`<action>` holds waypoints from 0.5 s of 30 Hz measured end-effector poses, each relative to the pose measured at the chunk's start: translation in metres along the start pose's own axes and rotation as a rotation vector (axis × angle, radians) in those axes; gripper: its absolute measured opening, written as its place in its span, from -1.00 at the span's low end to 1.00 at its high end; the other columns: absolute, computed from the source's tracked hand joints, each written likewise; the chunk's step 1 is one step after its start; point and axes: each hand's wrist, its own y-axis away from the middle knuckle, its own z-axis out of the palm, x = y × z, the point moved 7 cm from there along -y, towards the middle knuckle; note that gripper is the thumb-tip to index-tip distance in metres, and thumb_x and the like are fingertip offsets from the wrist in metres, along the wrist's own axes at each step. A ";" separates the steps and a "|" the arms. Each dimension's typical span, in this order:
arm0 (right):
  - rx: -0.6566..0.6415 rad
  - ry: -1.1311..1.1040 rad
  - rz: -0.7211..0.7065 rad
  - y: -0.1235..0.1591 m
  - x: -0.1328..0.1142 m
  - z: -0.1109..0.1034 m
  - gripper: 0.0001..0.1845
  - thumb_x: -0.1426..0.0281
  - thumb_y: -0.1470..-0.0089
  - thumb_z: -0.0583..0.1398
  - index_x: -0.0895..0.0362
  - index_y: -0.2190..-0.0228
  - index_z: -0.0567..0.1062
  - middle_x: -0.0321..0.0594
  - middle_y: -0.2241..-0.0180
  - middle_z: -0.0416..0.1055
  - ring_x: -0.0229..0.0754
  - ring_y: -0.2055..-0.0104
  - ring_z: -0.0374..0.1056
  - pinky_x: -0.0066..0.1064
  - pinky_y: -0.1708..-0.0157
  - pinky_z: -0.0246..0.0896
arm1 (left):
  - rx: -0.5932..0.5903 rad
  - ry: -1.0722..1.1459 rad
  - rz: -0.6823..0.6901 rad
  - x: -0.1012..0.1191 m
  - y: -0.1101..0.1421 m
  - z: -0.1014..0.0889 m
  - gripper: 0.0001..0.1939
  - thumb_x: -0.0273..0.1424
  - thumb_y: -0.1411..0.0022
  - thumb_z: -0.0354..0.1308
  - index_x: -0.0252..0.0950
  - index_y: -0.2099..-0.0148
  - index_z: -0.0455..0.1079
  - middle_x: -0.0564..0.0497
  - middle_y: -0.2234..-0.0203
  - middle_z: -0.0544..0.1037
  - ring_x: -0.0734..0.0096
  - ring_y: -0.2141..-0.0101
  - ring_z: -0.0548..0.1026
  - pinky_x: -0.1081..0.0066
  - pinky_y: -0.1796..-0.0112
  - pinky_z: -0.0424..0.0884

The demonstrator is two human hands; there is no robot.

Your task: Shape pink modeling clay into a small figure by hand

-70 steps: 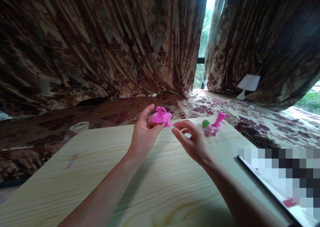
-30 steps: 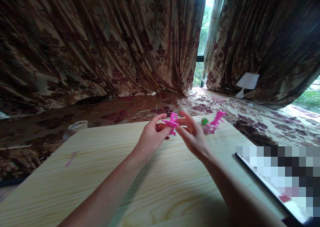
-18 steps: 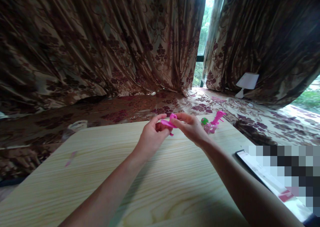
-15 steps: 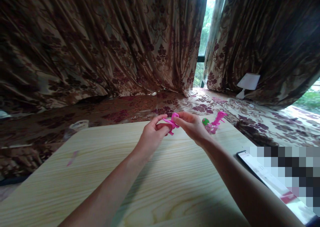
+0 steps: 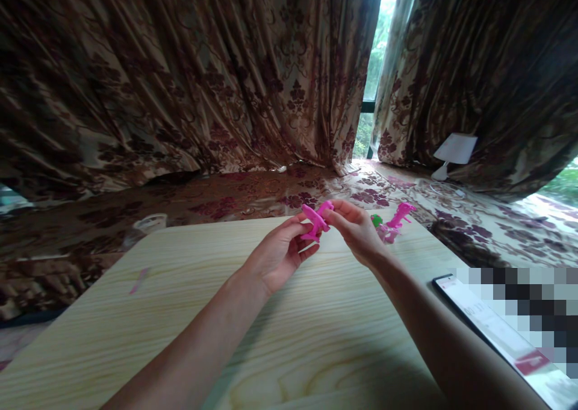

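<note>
A bright pink toy piece (image 5: 315,223) with thin, irregular projections is held between my two hands above the far part of the table. Its exact kind cannot be made out. My left hand (image 5: 284,247) grips its left side with thumb and forefinger, palm turned partly up and lower fingers curled loosely apart. At its upper right end, my right hand (image 5: 354,226) pinches it between thumb and fingertips. Just beyond my right wrist stand a pink upright toy (image 5: 400,216), a small green piece (image 5: 376,220) and a translucent pale pink piece (image 5: 387,233).
On the left of the pale wooden table (image 5: 189,289) lies a thin pink strip (image 5: 139,280). A phone (image 5: 478,319) rests at the right. A clear plastic container (image 5: 149,223) is past the far left corner. Farther back are a white lamp (image 5: 456,148) and patterned curtains (image 5: 253,79).
The pink piece has been turned, so more of its shape shows. My left palm has rolled upward and its lower fingers have opened out. The whole view has shifted slightly.
</note>
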 end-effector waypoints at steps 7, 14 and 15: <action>-0.142 0.062 0.062 -0.003 0.002 0.004 -0.71 0.26 0.03 0.20 0.15 0.26 0.50 -0.28 0.39 0.45 -0.33 0.40 0.29 -0.43 0.33 0.17 | 0.094 -0.227 0.209 0.007 0.003 0.002 -0.45 -0.54 0.10 0.25 -0.21 0.00 0.29 0.06 0.40 0.54 0.52 0.37 0.45 0.47 0.30 0.32; -0.235 0.270 0.000 -0.007 -0.012 0.008 -0.73 0.22 0.01 0.16 0.19 0.42 0.51 -0.28 0.45 0.39 -0.31 0.39 0.23 -0.46 0.37 0.10 | 0.184 -0.496 0.478 0.020 -0.001 -0.008 -0.35 -0.42 0.07 0.27 -0.20 -0.10 0.17 0.04 0.42 0.53 0.43 0.42 0.46 0.40 0.33 0.35; -0.211 0.300 -0.007 -0.009 -0.013 0.006 -0.72 0.22 0.00 0.15 0.19 0.46 0.50 -0.31 0.49 0.36 -0.33 0.43 0.20 -0.48 0.42 0.07 | 0.205 -0.523 0.519 0.022 -0.001 -0.009 -0.38 -0.40 0.07 0.28 -0.21 -0.07 0.19 0.03 0.42 0.52 0.42 0.39 0.47 0.39 0.32 0.35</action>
